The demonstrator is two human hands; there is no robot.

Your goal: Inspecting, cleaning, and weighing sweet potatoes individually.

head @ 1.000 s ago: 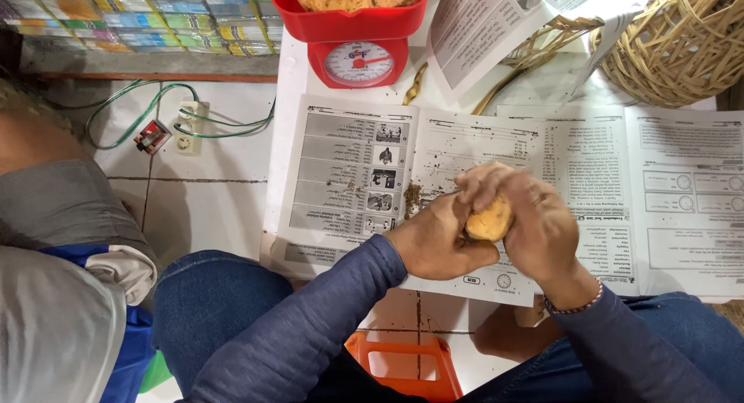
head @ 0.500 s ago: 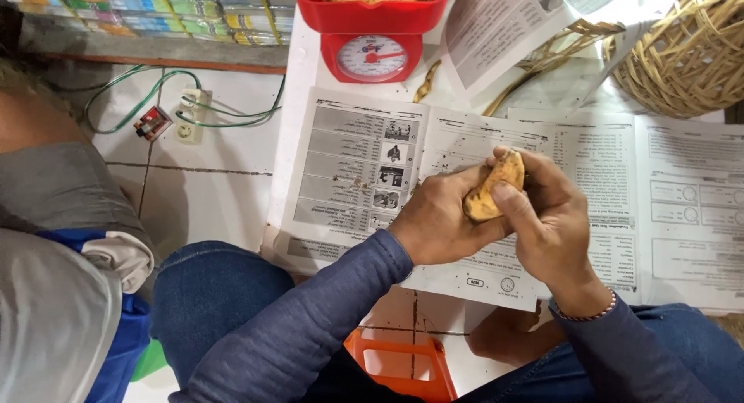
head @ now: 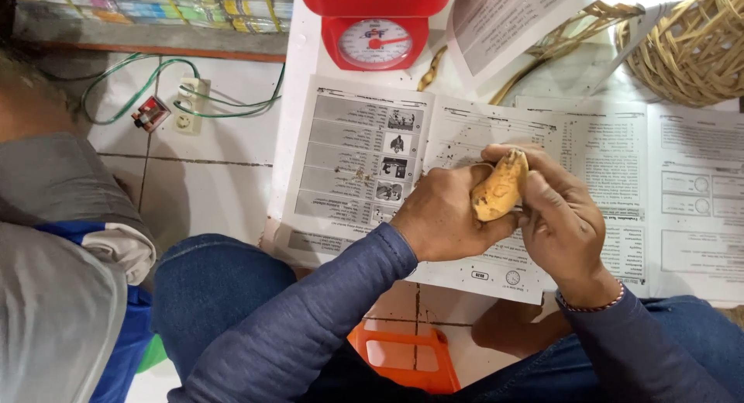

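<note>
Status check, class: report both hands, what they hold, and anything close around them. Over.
Left hand and right hand both gripping a yellowish peeled piece. Held above printed paper sheets. Red scale and wicker basket beyond, apart.

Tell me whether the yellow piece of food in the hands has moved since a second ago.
Yes. The yellow piece of food has turned more upright and risen slightly toward the red scale, held by the left hand and right hand.

Long sleeves, slate-blue knit, both arms, cuffs reaching wrists. Blue denim jeans on both legs. Thin beaded bracelet (head: 590, 304), dark and pale beads, at right wrist. Left hand (head: 442, 217), right hand (head: 562, 217) bare, ungloved.
</note>
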